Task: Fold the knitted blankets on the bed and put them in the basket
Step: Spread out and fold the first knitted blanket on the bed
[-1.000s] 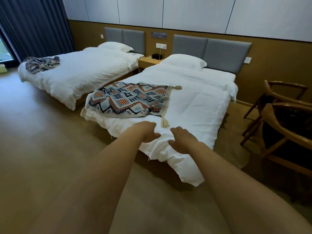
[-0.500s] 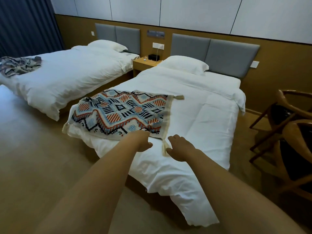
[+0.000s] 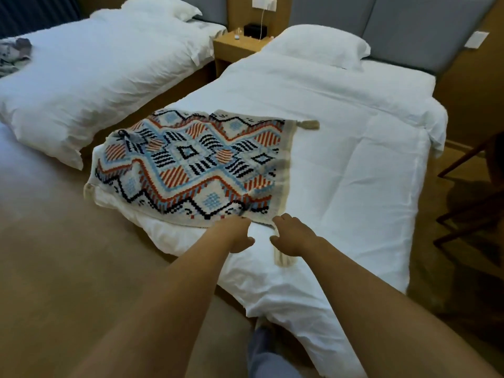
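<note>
by the blanket (image 3: 191, 165), left hand (image 3: 240, 236) and right hand (image 3: 293, 236) reach forward, loosely curled, empty.

knitted blanket (image 3: 196, 167) on near bed (image 3: 354, 173), foot end | pillow (image 3: 316, 47) at its head | nightstand (image 3: 237, 45) between beds | second blanket (image 3: 13, 55) on far bed (image 3: 95, 85) (cut at frame edge) | chair (image 3: 480, 197) right of near bed | my left hand (image 3: 237, 236) and right hand (image 3: 293, 236) at knitted blanket's near edge

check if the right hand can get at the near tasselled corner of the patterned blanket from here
Probably yes. The right hand is right at that corner of the patterned blanket, the tassel showing just below it on the white duvet. Nothing lies between; the left hand sits alongside.
</note>
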